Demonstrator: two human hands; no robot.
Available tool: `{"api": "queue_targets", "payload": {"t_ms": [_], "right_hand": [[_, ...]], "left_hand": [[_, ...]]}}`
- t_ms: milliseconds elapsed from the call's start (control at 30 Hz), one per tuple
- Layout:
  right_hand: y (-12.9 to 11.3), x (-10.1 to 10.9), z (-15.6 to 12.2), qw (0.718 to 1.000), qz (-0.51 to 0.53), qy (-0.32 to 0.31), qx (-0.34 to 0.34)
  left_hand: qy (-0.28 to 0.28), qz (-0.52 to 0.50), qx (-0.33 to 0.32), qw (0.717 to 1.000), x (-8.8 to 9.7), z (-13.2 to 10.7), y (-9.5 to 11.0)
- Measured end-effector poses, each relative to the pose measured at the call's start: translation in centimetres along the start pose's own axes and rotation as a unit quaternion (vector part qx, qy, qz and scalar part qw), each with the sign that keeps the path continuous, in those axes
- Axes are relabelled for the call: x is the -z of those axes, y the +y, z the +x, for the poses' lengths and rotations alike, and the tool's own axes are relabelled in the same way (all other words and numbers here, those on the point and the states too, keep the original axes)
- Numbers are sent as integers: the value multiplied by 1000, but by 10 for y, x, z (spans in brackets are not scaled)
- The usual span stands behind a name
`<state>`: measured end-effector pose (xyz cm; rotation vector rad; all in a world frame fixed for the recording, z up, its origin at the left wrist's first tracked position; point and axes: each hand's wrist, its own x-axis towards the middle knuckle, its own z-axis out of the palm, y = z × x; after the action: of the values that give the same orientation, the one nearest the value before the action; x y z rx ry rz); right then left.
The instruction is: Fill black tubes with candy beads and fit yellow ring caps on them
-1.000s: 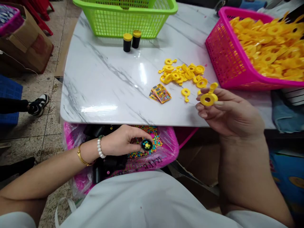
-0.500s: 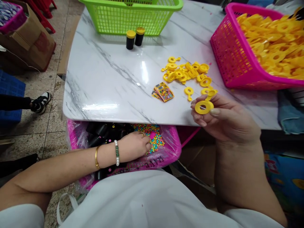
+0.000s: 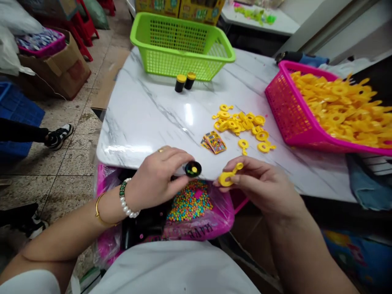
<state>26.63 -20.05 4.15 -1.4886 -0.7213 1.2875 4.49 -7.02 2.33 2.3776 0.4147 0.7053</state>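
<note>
My left hand [image 3: 159, 175] grips a small black tube [image 3: 192, 169] with coloured candy beads showing in its open top. My right hand [image 3: 263, 185] pinches a yellow ring-shaped cap [image 3: 228, 176] a short way to the right of the tube. Both hands hover at the near edge of the white marble table [image 3: 143, 118], above a pink bin of coloured candy beads [image 3: 191, 204]. A loose pile of yellow caps [image 3: 240, 124] lies on the table beyond my right hand.
A pink basket [image 3: 288, 118] heaped with yellow caps stands at the right. A green basket [image 3: 180, 45] sits at the back, with two capped black tubes [image 3: 184, 82] before it. Small printed cards [image 3: 214, 143] lie near the pile. A person's shoe [image 3: 58, 136] rests on the floor at left.
My left hand has risen out of the candy bin holding a filled black tube. My right hand has drawn the yellow cap down and left toward it. The view has tilted upward.
</note>
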Motion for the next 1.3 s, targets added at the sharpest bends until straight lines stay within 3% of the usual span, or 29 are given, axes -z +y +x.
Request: {"api": "queue_targets", "payload": {"t_ms": [133,267,433,567,667,800,967,1033,1133,1200,1300], "right_hand": [[-6,-36,23,997,-37,-38,53],[-12,-60,49,987,-121,-41,100],[-9,-65,61,991,-112,-13,72],[-3,-67,57,996,-89,-15,30],[-3,-71,53,997,-76,-22,20],[-2,-74,51,997,-70,-19,20],[6,-75,52,999,-50,-5,19],[8,-76,51,998,-52,-4,33],[10,-77,51,995,-62,13,74],[11,-78,50,995,-61,24,78],[12,-78,47,997,-50,33,52]], "left_hand": [[19,77,24,997,-1,3,-28],[14,71,32,997,-7,1,-35],[12,70,32,997,-10,0,-33],[-27,68,70,995,-3,3,-25],[-71,-33,146,986,5,7,-14],[-90,-233,277,928,8,16,-6],[-103,-288,319,897,1,18,-7],[-70,-264,296,915,-5,11,-6],[66,-160,205,963,-14,-2,-4],[116,-122,181,969,-17,-5,-4],[40,-186,274,943,-13,2,-7]]}}
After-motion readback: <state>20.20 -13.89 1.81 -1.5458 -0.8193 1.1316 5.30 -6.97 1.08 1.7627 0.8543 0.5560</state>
